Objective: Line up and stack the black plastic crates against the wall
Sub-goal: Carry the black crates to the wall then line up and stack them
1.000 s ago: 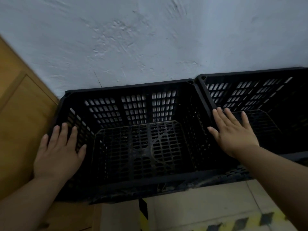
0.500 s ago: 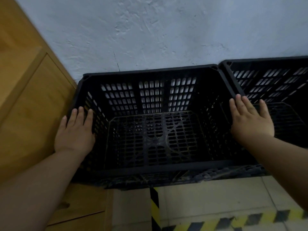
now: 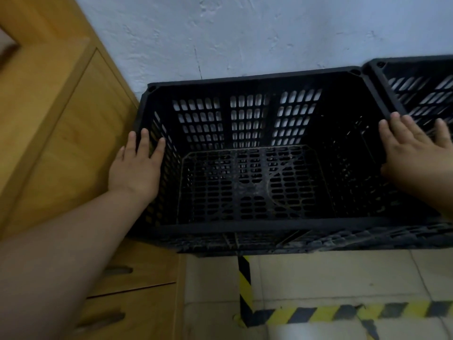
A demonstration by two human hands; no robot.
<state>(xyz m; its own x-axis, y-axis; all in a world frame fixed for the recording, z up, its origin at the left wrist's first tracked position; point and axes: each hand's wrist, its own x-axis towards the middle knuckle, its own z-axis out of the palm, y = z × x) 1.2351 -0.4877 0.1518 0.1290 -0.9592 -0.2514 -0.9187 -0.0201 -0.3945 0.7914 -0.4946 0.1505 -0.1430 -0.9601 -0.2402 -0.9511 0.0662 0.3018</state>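
1. The black plastic crate (image 3: 247, 119) stands empty with its back rim against the white wall (image 3: 245, 33). A wooden cabinet (image 3: 61, 131) is just beside it on the left, and a second crate (image 3: 416, 94) touches it on the right. Below its front rim a further black lattice shows, so it probably sits on another crate.
2. The left hand (image 3: 136, 168) lies flat on the left rim, in the narrow space by the cabinet. Its fingers (image 3: 144, 141) are straight, slightly fanned, and curl round nothing.
3. The right hand (image 3: 416, 158) rests flat where the two crates' rims meet, its fingers straight and a little spread. The edge of the view cuts it off, so its thumb cannot be seen.
4. The crate looks like stiff moulded plastic, slotted all over. It is likely light for its bulk, and awkward more than heavy.
5. The thick top rim on the two short sides looks like the best hold. The slots could trap fingertips, and so could the tight seams at the cabinet and the neighbouring crate.
6. Yellow-and-black hazard tape (image 3: 245, 278) crosses the tiled floor (image 3: 331, 273) in front.
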